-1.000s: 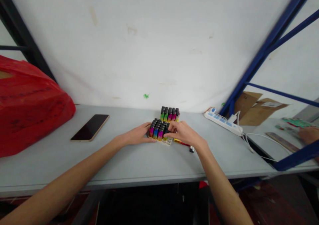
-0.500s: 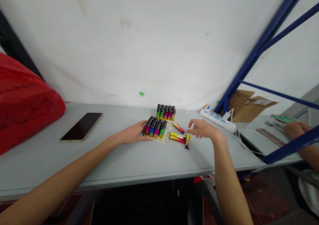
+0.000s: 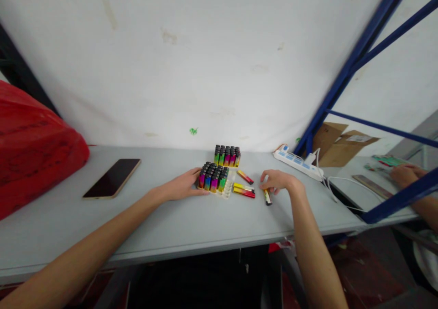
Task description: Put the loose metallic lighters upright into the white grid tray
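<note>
Upright lighters with black tops fill the left part of a pale tray, whose right end shows bare holes. My left hand grips the tray's left side, thumb in front and fingers behind. A second block of upright lighters stands just behind. Right of the tray lie a red-yellow lighter and, nearer the front edge, a pair side by side, one yellow and one red. My right hand pinches the end of another lighter, its dark end pointing toward me.
A phone lies on the grey table, with a red bag at far left. Behind right are a power strip, cables, a blue frame and cardboard. A person's hand shows beyond the frame.
My right hand has closed on the lighter that lay beside the pair, and that lighter has shifted right and tilted. My left hand stays at the tray.
</note>
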### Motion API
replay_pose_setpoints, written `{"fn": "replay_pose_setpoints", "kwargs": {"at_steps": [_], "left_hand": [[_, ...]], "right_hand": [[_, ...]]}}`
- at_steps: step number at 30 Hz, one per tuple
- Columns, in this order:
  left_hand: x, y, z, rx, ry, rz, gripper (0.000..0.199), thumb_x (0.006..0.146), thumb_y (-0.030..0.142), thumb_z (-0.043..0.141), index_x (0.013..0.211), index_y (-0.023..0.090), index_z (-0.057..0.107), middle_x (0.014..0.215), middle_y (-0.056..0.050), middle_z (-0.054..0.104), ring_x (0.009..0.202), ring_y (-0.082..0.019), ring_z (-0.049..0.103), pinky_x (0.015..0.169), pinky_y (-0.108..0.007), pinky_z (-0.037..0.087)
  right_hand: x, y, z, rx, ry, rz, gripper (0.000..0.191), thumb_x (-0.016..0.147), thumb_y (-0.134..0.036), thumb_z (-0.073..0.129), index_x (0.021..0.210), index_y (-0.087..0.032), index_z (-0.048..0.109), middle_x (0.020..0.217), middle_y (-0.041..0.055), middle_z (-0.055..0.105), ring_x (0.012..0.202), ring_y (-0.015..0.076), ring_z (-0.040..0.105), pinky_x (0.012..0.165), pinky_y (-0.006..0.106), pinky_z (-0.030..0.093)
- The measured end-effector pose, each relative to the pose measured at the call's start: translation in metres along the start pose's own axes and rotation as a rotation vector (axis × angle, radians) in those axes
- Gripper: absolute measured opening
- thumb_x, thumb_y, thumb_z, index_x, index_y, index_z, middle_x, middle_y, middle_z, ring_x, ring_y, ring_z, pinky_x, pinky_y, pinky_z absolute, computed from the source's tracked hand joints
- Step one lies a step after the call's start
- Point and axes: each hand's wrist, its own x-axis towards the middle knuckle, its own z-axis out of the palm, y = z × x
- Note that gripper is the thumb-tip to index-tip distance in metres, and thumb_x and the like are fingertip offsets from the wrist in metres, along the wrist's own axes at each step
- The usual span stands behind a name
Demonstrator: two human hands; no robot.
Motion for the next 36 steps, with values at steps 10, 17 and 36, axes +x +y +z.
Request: {"fn": "replay_pose_setpoints", "kwargs": {"at_steps": [10,17,36], "left_hand": [[0.0,0.002,0.0,-0.004,-0.007,-0.013,0.088,0.097,0.083,0.077,0.16,0.022,0.065,0.175,-0.015,0.058,0.159,-0.042,0.057,0.142,-0.051,0.037],[-0.002,0.005,0.0,-0.017,0.014,0.0,0.087,0.097,0.08,0.079,0.16,0.023,0.065,0.171,-0.015,0.062,0.155,-0.041,0.061,0.139,-0.049,0.042],[-0.001,0.0,0.002,-0.009,0.006,0.035,0.09,0.099,0.079,0.078,0.166,0.022,0.061,0.172,-0.017,0.06,0.159,-0.041,0.058,0.139,-0.051,0.041]], "right_hand": [[-0.011,0.007,-0.023,0.328,0.31,-0.399,0.06,0.089,-0.079,0.081,0.078,-0.022,0.067,0.058,-0.0015,0.061,0.051,0.0127,0.051,0.051,0.028,0.038],[0.002,-0.031,0.012,1.107,0.197,-0.57,0.056,0.063,-0.05,0.111,0.091,-0.023,0.071,0.095,0.0057,0.086,0.074,0.0152,0.074,0.073,0.028,0.065],[-0.009,-0.106,0.087,0.977,-0.025,-0.506,0.079,0.085,-0.098,0.072,0.068,-0.027,0.04,0.056,-0.0128,0.021,0.048,0.0064,0.013,0.044,0.022,0.011]]}}
